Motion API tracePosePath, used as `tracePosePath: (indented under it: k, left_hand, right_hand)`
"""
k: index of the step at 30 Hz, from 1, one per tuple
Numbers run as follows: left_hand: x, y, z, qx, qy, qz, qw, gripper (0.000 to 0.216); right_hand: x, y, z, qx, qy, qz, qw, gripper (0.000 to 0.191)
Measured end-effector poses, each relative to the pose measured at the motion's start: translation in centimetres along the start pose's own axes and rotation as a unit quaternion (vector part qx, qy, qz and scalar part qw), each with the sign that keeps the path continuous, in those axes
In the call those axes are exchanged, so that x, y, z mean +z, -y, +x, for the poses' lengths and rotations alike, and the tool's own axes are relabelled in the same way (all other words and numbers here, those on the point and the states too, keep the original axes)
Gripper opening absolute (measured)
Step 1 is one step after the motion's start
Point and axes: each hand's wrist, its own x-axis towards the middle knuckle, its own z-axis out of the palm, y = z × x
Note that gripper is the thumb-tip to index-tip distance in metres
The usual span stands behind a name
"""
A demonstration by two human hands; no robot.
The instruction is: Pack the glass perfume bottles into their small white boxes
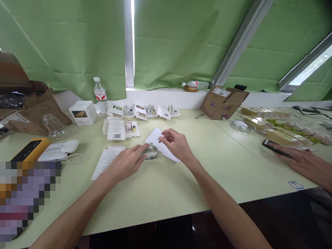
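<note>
My left hand [131, 158] grips the side of a squat clear glass bottle [151, 154], which stands on the table with its silvery neck upward. My right hand [178, 144], just to the right, pinches a small shiny silver piece [159, 139], perhaps a cap; the fingers hide part of it. A white folded sheet or flattened carton [169, 155] lies beneath and behind both hands. Under my left forearm is a white printed card or box panel [105, 160]. Behind my left hand, an opened white box [116, 129] holds a small bottle and a dark-and-gold cap.
Several opened white boxes [140, 111] with small bottles line the back. A closed white box [83, 113] and a water bottle [100, 97] stand left. A cardboard box [220, 103] and egg packs [281, 133] are right. Another person's hand [308, 162] holds a phone [276, 148].
</note>
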Motion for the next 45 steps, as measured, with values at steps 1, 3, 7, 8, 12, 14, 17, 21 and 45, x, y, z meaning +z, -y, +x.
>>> tracePosePath:
  k: [1, 3, 7, 8, 12, 14, 17, 21, 45]
  left_hand:
    - [0.0, 0.0, 0.0, 0.0, 0.0, -0.001, 1.0, 0.039]
    - [0.1, 0.1, 0.0, 0.0, -0.003, -0.003, 1.0, 0.039]
    - [0.1, 0.1, -0.1, -0.001, -0.007, -0.008, 1.0, 0.039]
    - [0.1, 0.0, -0.1, -0.001, -0.007, -0.01, 1.0, 0.039]
    - [-0.1, -0.2, 0.0, 0.0, -0.005, -0.007, 1.0, 0.039]
    - [-0.2, -0.2, 0.0, 0.003, -0.001, -0.006, 1.0, 0.039]
    - [-0.2, -0.2, 0.0, 0.002, 0.0, -0.004, 1.0, 0.04]
    - [-0.3, -0.3, 0.0, 0.004, -0.001, -0.004, 1.0, 0.039]
    - [-0.1, -0.1, 0.0, 0.007, -0.005, 0.001, 1.0, 0.041]
  right_hand:
    - [0.0, 0.2, -0.1, -0.005, -0.004, 0.024, 1.0, 0.022]
    - [0.1, 0.7, -0.3, -0.011, -0.009, 0.066, 0.998, 0.023]
    - [0.2, 1.6, -0.7, -0.024, -0.023, 0.113, 0.993, 0.025]
    - [0.3, 1.8, -0.8, -0.03, -0.027, 0.116, 0.992, 0.025]
    - [0.7, 2.2, -1.2, -0.074, -0.041, 0.1, 0.991, 0.023]
    - [1.0, 2.3, -1.4, -0.103, -0.041, 0.081, 0.991, 0.021]
    - [1.4, 2.3, -1.6, -0.131, -0.021, 0.054, 0.99, 0.02]
    - [1.9, 1.9, -1.8, -0.165, -0.001, 0.026, 0.986, 0.019]
    - [1.4, 2.4, -1.6, -0.094, 0.061, 0.075, 0.991, 0.027]
